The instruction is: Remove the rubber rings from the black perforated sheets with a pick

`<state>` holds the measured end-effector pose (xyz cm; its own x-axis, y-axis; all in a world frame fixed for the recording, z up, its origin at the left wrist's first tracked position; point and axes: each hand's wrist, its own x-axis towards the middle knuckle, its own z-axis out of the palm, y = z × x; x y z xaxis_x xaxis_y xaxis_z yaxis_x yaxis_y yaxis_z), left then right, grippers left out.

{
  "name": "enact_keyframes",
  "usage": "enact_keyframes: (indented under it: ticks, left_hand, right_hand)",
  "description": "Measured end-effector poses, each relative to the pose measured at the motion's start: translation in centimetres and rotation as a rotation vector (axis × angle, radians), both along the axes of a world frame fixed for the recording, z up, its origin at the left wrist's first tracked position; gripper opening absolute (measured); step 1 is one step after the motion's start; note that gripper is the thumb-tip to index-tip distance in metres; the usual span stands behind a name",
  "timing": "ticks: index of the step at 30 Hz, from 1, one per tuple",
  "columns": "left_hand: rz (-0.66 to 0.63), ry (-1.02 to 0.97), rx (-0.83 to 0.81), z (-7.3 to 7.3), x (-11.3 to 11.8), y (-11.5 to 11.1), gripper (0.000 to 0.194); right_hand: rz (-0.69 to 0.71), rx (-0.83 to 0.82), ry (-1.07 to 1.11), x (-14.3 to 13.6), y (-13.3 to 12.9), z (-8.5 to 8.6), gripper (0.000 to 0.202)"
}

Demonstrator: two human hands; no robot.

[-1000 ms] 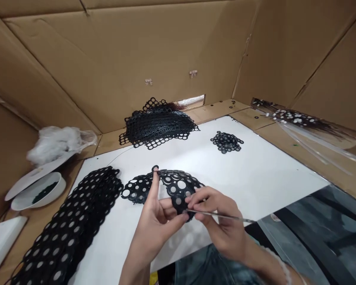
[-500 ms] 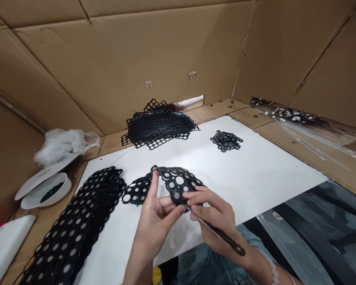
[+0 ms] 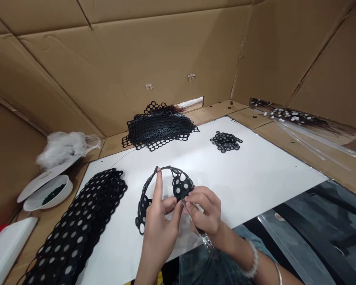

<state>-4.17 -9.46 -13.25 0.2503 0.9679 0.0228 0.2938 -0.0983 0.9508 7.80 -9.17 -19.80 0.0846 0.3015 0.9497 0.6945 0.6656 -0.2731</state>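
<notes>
Together, left hand and right hand pinch the black perforated sheet between their fingers.

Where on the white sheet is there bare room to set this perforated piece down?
The widest bare patch of the white sheet lies right of the hands, below the small heap of black rings. A narrower strip runs between the hands and the far pile of black ring mesh. The left edge is crowded by the long stack of black perforated sheets.
</notes>
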Motion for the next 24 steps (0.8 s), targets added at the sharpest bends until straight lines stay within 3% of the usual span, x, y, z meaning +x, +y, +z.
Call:
enact_keyframes:
  ticks: [5,12,16,24]
  left_hand:
    - [-0.060,-0.006,-0.052,0.1,-0.1,-0.1,0.085]
    - [-0.034,-0.176,-0.143,0.7,-0.4,-0.1,0.093]
    - [-0.041,-0.284,-0.179,1.2,-1.3,0.3,0.099]
    - [0.074,-0.275,-0.176,2.3,-1.3,0.1,0.098]
  right_hand:
    - [0.019,-0.052,0.063,-0.4,-0.1,0.4,0.020]
    - [0.408,-0.201,0.472,1.4,-0.7,3.4,0.029]
    - [0.552,-0.286,0.489,1.8,-1.4,3.8,0.023]
    - [0.428,-0.260,0.342,1.6,-2.3,3.8,0.021]
